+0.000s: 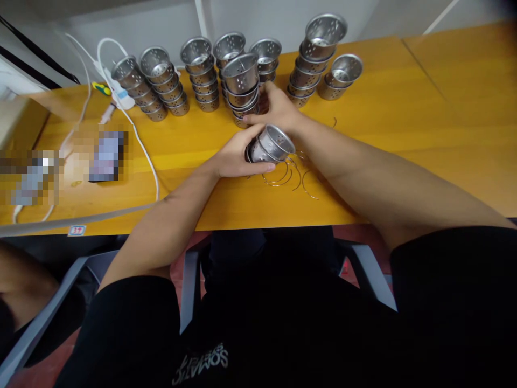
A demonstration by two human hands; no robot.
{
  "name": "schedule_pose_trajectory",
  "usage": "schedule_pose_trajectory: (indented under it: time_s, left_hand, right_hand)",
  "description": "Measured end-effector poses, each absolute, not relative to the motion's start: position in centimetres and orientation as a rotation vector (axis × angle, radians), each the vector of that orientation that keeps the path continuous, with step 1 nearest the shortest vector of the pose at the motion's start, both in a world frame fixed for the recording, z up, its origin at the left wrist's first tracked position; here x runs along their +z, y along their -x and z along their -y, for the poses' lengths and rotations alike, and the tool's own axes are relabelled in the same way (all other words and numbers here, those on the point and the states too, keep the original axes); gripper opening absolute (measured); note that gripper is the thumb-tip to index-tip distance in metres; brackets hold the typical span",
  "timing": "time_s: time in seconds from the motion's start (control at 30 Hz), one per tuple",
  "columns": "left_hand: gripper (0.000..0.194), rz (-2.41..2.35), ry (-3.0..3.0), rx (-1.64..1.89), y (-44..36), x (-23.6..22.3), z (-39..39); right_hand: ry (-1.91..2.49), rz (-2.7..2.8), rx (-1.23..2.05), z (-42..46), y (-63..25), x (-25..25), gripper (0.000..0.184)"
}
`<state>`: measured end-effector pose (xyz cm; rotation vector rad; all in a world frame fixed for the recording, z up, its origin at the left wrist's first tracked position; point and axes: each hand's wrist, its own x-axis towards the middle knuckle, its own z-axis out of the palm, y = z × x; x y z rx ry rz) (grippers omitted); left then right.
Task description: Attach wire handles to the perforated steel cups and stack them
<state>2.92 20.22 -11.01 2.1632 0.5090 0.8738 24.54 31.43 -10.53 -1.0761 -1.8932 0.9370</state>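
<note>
My left hand [238,153] is wrapped round a short nest of perforated metal cups [276,144], tilted with the mouth toward the right. Just beyond it, my right hand [278,110] closes round the lower part of a taller stack of perforated metal cups [241,78], which leans slightly. The thumb is on the near side of that stack; the other fingers are partly hidden behind it. Several thin, curved copper-coloured wires [288,175] lie on the table below the left hand's cups.
More cup stacks line the back of the wooden table [404,134], including a tall right-hand stack [319,54] and a short stack [342,75]. White cables [139,145] cross the left side, near a blurred phone [108,156]. A person's arm [24,275] shows at lower left.
</note>
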Motion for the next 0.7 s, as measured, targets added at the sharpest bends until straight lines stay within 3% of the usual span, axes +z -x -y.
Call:
schedule_pose_trajectory:
  time_s: [0.17, 0.53, 0.7]
  left_hand:
    - [0.119, -0.557, -2.144, 0.847, -2.8, -11.0, -20.3]
    - [0.123, -0.539, -2.174, 0.858, -2.7, -11.4, -20.4]
    - [0.120, -0.571, -2.124, 0.842, -2.9, -11.0, -20.1]
  right_hand:
    - [1.038, 1.766, 1.040, -30.7, -24.0, -9.8, 0.123]
    - [1.118, 1.823, 0.934, -30.2, -23.4, -8.9, 0.101]
    - [1.102, 1.815, 0.900, -30.2, -25.7, -10.0, 0.103]
